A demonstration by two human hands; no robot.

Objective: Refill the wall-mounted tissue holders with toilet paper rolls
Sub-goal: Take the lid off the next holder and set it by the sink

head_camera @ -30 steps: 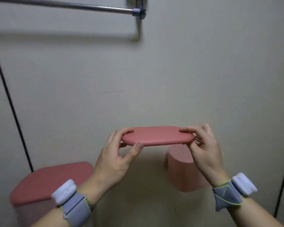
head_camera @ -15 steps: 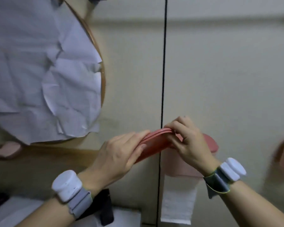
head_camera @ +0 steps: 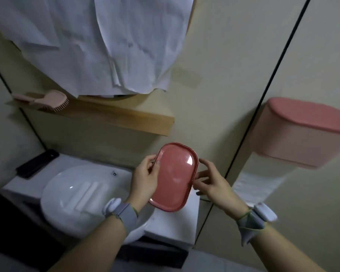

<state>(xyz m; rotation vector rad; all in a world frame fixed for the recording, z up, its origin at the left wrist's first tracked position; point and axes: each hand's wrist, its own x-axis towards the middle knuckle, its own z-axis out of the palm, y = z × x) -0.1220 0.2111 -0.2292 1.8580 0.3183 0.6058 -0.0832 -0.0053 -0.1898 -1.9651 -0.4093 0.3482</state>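
A pink oval lid (head_camera: 173, 176) is held tilted in front of the wall, its top face toward me. My left hand (head_camera: 145, 179) grips its left edge with thumb and fingers curled round it. My right hand (head_camera: 212, 183) touches its right edge with loosely bent fingers. A pink wall-mounted tissue holder (head_camera: 302, 132) with its lid on hangs at the right, and a strip of white toilet paper (head_camera: 259, 181) hangs out of its bottom.
A white round sink (head_camera: 81, 195) sits below left on a white counter (head_camera: 175, 224). A dark phone (head_camera: 37, 162) lies at the counter's back left. A wooden shelf (head_camera: 126, 116) carries a pink hairbrush (head_camera: 51, 100). Crumpled white paper (head_camera: 98, 40) covers the mirror above.
My view has swung left and down from the wall to the sink. The lid has come down with both hands and turned its face toward me.
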